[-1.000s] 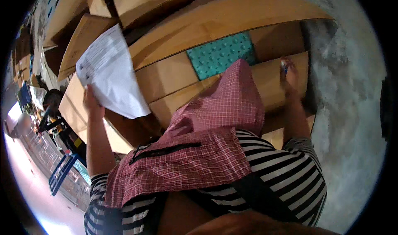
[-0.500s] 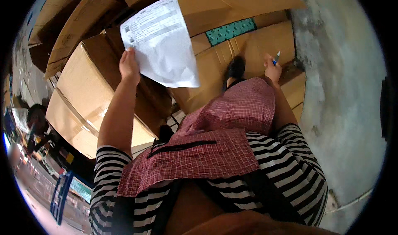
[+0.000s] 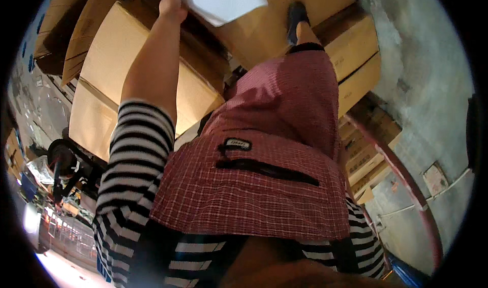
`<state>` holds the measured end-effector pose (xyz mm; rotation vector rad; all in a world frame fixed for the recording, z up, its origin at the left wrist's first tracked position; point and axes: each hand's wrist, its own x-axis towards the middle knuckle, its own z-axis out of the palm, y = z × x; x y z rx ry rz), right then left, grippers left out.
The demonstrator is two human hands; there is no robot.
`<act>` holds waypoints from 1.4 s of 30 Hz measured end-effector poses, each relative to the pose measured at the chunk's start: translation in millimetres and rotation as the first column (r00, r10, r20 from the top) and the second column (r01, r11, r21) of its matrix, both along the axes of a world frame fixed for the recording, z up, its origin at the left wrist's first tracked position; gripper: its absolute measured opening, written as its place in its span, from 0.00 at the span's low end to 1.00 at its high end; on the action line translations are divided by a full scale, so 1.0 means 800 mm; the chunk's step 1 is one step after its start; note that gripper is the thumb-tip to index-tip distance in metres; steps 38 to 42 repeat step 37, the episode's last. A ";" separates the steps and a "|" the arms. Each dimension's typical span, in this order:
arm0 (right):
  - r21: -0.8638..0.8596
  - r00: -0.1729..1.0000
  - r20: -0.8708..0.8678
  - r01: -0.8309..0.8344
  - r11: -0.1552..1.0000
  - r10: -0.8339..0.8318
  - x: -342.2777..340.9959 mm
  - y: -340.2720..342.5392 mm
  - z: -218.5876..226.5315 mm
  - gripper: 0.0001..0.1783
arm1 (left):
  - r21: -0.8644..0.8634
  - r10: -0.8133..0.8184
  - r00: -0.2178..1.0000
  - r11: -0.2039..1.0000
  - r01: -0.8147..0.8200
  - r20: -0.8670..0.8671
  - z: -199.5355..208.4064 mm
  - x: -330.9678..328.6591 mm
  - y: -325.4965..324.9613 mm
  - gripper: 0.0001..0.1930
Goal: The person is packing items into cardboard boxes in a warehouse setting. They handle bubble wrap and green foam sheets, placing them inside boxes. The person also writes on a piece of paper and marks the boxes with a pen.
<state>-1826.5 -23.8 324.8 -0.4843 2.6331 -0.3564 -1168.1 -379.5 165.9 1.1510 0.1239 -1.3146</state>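
My left hand (image 3: 173,4), at the top of the view, is closed on the left edge of a white paper sheet (image 3: 223,1). Only the lower part of the sheet shows; the rest is cut off by the top of the picture. Under the paper lies a brown cardboard surface (image 3: 259,39). A large carton (image 3: 122,44) stands left of it, below my forearm. My right hand is out of view; only its striped sleeve (image 3: 363,237) shows at the lower right.
My dark shoe (image 3: 298,21) is on the cardboard ahead. More cartons (image 3: 363,156) are stacked at the right, beside a curved red rail (image 3: 401,176) and a grey wall (image 3: 432,105). Folded cardboard (image 3: 96,23) leans at the upper left. A dark wheeled object (image 3: 63,161) stands far left.
My left hand and the paper have moved up in the picture, toward its top edge. My right hand, which held a blue and white pen, has left the view. The view has shifted too.
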 end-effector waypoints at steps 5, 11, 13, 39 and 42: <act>-0.069 0.994 0.080 0.086 0.994 -0.080 0.002 0.088 0.008 0.25 | 0.204 -0.107 0.994 0.973 0.111 -0.030 -0.039 -0.018 -0.038 0.25; -0.233 0.936 0.191 -0.248 0.940 0.294 0.101 -0.086 -0.054 0.20 | 0.310 -0.101 0.992 0.948 0.074 0.070 -0.050 -0.035 -0.049 0.19; -0.217 0.921 0.380 -0.006 0.976 0.090 0.159 -0.147 -0.104 0.16 | 0.331 -0.094 0.989 0.942 0.052 0.111 -0.049 -0.034 -0.055 0.17; 0.260 -0.460 0.166 -0.833 -0.488 0.872 0.467 -0.547 -0.353 0.25 | -0.143 0.094 0.962 0.988 -0.058 0.257 0.080 0.022 -0.051 0.24; 0.260 -0.460 0.166 -0.833 -0.488 0.872 0.467 -0.547 -0.353 0.25 | -0.143 0.094 0.962 0.988 -0.058 0.257 0.080 0.022 -0.051 0.24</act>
